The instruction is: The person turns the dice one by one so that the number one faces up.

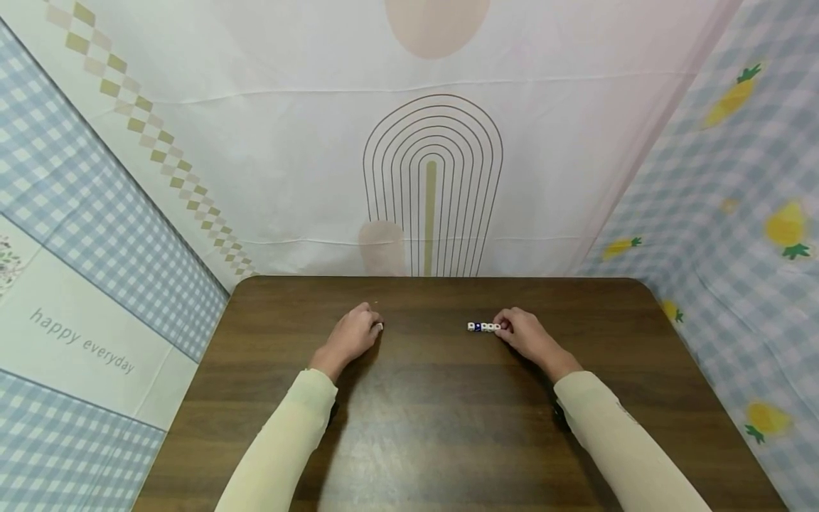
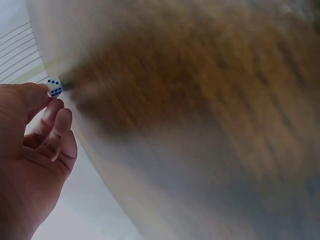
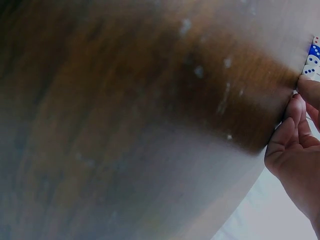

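Note:
My left hand (image 1: pixel 350 333) pinches a white die (image 2: pixel 55 88) with blue pips between thumb and fingertips, over the left half of the table. A short row of dice (image 1: pixel 484 327) lies right of centre, several white ones and a blue die (image 1: pixel 478 327) second from the left. At the row's right end, my right hand (image 1: pixel 521 333) pinches the last die (image 1: pixel 497 327), its thumb and finger covering part of it. In the right wrist view the dice (image 3: pixel 313 60) stand in line beyond the thumb of my right hand (image 3: pixel 295 145).
The brown wooden table (image 1: pixel 422 427) has its far edge close behind both hands. A white patterned cloth (image 1: pixel 288 163) hangs behind it. Checked cloths (image 1: pixel 723 256) hang at the left and right sides.

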Motion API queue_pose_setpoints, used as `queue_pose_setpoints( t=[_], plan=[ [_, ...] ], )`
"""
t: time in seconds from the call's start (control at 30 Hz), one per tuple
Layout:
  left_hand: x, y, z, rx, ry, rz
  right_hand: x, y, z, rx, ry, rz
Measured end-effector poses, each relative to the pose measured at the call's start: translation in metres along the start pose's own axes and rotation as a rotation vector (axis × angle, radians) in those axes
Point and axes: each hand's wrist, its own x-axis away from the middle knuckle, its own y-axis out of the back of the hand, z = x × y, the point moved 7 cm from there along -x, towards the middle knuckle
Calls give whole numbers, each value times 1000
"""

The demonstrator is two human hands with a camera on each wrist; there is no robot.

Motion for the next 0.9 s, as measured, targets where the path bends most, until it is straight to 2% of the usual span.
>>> queue_pose_setpoints(
  t=[0.4, 0.9],
  plan=[
    [2, -5, 2, 15, 62, 48, 1, 0, -1, -3, -6, 2],
    [1, -4, -1, -1, 2, -11, 2, -1, 1, -10, -10, 1]
  ],
)
